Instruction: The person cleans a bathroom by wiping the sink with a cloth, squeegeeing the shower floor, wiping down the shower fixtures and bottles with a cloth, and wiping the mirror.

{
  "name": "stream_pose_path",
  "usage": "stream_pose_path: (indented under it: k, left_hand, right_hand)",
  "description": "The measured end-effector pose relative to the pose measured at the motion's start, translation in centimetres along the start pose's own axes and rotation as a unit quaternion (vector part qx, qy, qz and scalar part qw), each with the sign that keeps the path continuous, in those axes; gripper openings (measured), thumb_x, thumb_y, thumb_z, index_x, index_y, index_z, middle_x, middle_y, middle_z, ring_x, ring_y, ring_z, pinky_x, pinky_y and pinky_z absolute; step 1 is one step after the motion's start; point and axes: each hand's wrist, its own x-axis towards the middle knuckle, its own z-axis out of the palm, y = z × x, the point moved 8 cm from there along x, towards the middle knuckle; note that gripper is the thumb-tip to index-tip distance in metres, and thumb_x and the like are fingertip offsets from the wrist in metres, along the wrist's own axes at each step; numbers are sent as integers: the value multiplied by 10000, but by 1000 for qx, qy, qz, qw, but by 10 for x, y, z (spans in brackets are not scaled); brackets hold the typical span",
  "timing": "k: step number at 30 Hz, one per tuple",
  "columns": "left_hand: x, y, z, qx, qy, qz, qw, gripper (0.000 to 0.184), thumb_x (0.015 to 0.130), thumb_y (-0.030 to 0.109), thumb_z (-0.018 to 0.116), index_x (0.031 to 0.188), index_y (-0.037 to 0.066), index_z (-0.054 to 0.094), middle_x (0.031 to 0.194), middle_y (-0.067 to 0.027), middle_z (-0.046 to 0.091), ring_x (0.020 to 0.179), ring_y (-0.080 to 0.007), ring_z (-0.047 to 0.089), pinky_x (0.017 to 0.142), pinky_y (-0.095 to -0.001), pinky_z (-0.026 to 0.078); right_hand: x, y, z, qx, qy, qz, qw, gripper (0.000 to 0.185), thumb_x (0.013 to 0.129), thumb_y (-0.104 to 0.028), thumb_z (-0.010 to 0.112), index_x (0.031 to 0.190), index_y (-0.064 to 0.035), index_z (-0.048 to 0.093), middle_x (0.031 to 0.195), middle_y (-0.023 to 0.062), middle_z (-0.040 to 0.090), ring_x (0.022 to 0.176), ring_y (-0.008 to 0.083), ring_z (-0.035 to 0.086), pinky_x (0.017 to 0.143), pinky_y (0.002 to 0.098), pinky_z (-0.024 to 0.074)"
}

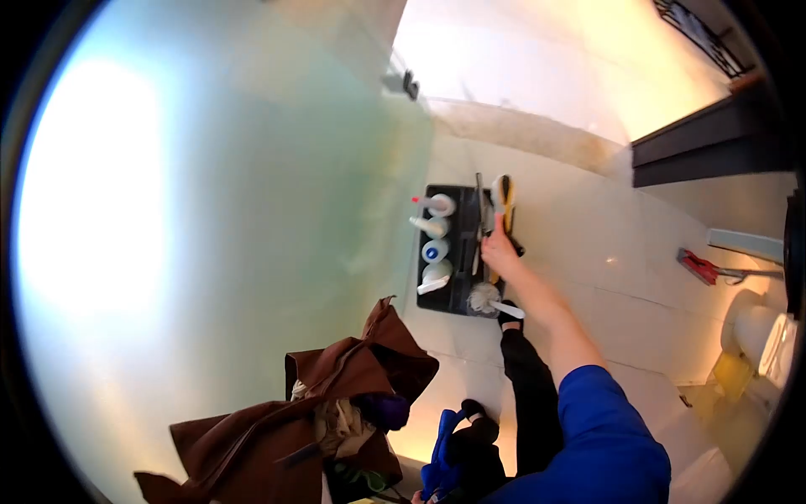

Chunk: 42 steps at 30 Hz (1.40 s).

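My right hand [499,250] reaches over the right side of a black cleaning caddy [460,290] on the floor. Its index finger lies along a yellow-and-white brush [504,193], and the other fingers look curled around the handle, partly hidden. A long, thin dark tool [479,197] is just left of that hand. Along the caddy's left side are several bottles, one a white bottle with a blue top [435,251]. A white round-headed brush [484,297] sits in the near corner. Of my left hand [417,497], only a sliver shows at the bottom edge, beside blue cloth [442,454].
A brown fabric bag [353,370] with cloths inside stands at lower left. Frosted glass [252,210] fills the left side. A red-headed tool [698,266] and a toilet [756,328] are at right, below a dark cabinet [714,143]. My foot [510,314] touches the caddy's corner area.
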Motion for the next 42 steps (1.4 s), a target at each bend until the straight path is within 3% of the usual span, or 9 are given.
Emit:
stream_pose_path:
  k: [1,2,4,12,19,22,25,34,42]
  left_hand:
    - [2,2,-6,10,4,19,1000,429,701,277,656,1101,134,594,904,-173,655,854,-380,612,760,-446,487]
    - [5,4,-13,19,8,41,999,429,699,279,658,1098,135,595,903,-173,655,853,-381,612,759,-447,487]
    - [10,8,-26,48,21,89,995,430,694,283,661,1092,136,597,900,-173,656,851,-382,611,758,-449,486]
    - [-65,81,-99,-2,75,512,856,438,588,239,714,989,104,598,855,-181,646,803,-388,601,712,-464,474]
    - [-165,51,-113,64,-8,732,678,431,543,147,657,960,57,591,815,-191,631,786,-385,602,721,-454,471]
    - [-233,33,-82,183,-29,786,590,456,524,143,663,962,33,596,834,-200,634,793,-376,609,745,-434,480]
    - [-314,7,-24,217,-100,846,477,472,517,158,696,955,3,614,856,-193,640,800,-362,615,755,-417,485]
    - [-617,-272,207,313,-411,853,71,445,538,137,757,935,-5,615,883,-163,629,793,-292,632,732,-341,499]
    - [-780,-580,384,422,-620,653,-102,667,631,258,759,1196,24,491,1166,-180,526,1058,-320,529,930,-364,411]
  right_hand:
    - [-14,-11,31,-345,-46,-108,931,268,901,-99,381,1049,12,575,651,89,568,653,256,538,1022,659,180]
    - [-37,-13,72,-672,-118,-181,708,262,885,-117,405,1018,19,585,674,96,588,690,267,566,997,694,146]
    - [-88,0,97,-973,-132,-187,-36,264,855,-155,452,958,35,606,721,109,629,764,287,620,947,764,77]
    - [-383,-56,76,-908,85,-227,343,338,734,-321,521,916,-44,589,813,208,635,784,365,621,716,503,463]
    - [-661,-25,-161,-604,205,-230,735,346,759,-357,526,789,-40,660,629,109,640,592,221,638,606,344,494]
    - [-789,-6,-251,-516,339,-248,746,395,769,-289,537,1037,-8,612,702,99,654,631,204,637,615,321,502]
    - [-875,3,-346,-541,495,-287,617,418,763,-363,540,987,-16,607,848,171,652,791,352,626,712,414,492]
    - [-1030,79,-547,-375,560,-203,710,430,741,-403,567,950,-34,633,910,189,647,866,363,623,767,453,495]
    - [-1115,58,-638,-296,549,-188,759,425,746,-401,564,992,-56,603,955,165,631,903,342,607,791,439,475]
